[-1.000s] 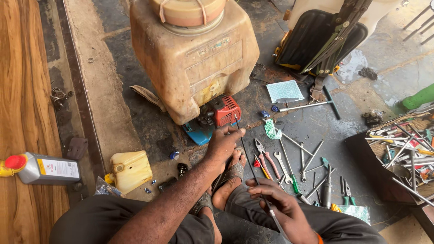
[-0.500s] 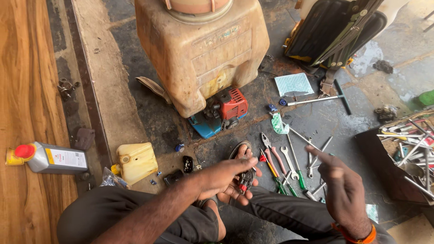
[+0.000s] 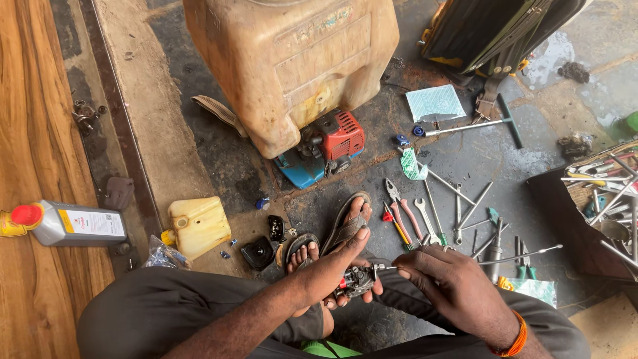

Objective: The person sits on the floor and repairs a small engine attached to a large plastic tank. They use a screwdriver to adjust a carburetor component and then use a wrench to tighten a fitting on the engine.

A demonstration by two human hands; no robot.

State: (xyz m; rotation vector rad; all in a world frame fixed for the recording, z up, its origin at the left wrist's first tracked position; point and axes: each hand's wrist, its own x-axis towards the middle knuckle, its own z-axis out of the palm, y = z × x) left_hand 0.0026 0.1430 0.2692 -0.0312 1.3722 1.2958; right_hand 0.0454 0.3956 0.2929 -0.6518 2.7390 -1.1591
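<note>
1. Left hand [image 3: 335, 269] closed around a small metal engine part [image 3: 357, 280], cradled in the fingers above the lap.
2. Right hand [image 3: 452, 286] pinching a thin tool [image 3: 387, 268] against the part's right end.
3. Likely stiff, light, greasy; best gripped by the body.
4. Beyond on the floor [image 3: 166, 133]: sandals [image 3: 342, 226], pliers [image 3: 399, 206], spanners [image 3: 425, 216], yellowed tank [image 3: 292, 60].

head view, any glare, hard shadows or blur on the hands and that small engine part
Head view: soft, even daylight, no hard shadows; the left hand, right hand and small metal engine part look sharp; faint sheen on the wet floor patch at top right; edges bend slightly from the wide lens.
</note>
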